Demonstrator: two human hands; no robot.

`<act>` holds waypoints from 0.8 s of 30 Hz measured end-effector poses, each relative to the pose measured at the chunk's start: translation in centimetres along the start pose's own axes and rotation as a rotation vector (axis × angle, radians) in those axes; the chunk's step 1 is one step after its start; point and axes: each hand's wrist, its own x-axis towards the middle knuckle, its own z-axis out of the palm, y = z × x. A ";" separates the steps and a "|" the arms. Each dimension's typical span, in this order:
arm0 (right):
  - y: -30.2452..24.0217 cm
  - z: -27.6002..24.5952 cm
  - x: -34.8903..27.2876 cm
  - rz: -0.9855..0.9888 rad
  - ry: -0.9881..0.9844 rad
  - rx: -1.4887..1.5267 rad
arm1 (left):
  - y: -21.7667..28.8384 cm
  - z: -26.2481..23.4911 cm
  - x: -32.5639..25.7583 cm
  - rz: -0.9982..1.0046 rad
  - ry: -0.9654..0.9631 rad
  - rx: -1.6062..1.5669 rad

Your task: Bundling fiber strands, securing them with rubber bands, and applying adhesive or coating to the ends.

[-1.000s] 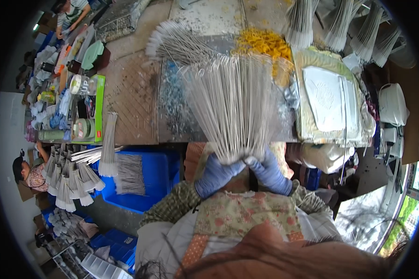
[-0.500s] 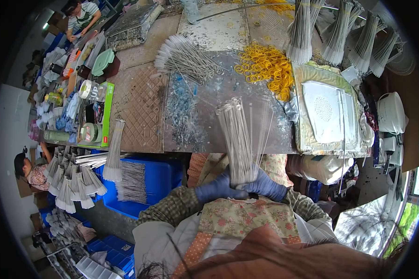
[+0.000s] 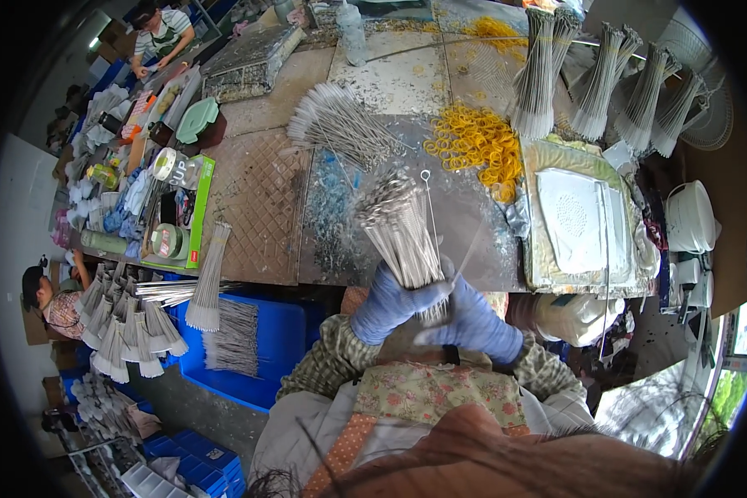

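A thick bundle of thin wire straw brushes (image 3: pixel 400 228), looped ends up, leans over the table's near edge. My left hand (image 3: pixel 388 305), in a blue-purple glove, is closed round its lower part. My right hand (image 3: pixel 481 322), gloved alike, is bent against the bundle's lower right side; a few blurred wires rise from its fingers. One brush with a round loop (image 3: pixel 426 176) stands apart from the bundle's right side. The bristle ends are mostly hidden between my hands. Farther off lies a loose pile of similar brushes (image 3: pixel 340 124), beside a heap of yellow rubber bands (image 3: pixel 477 149).
A board with a white sheet (image 3: pixel 568 220) lies at the right. Banded brush bundles (image 3: pixel 535 83) hang along a rod at the far right; more bundles (image 3: pixel 129 336) hang at the left. A blue bin (image 3: pixel 266 365) stands below the table's left edge. Two people work at far left.
The bundle has tilted leftward and risen a little, with both hands higher over the table edge. My left hand now wraps it more visibly, and one looped brush stands out at its right.
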 end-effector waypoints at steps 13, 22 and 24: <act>2.8 -0.3 0.9 -0.163 -0.398 -0.122 | -5.3 -5.8 0.4 -0.261 -0.620 -0.545; 5.5 -1.2 1.4 0.417 -0.747 0.437 | -6.3 -5.1 1.6 -0.185 -0.567 -0.516; 5.2 -1.7 1.9 0.623 -0.812 0.416 | -5.3 -3.9 1.7 -0.205 -0.588 -0.536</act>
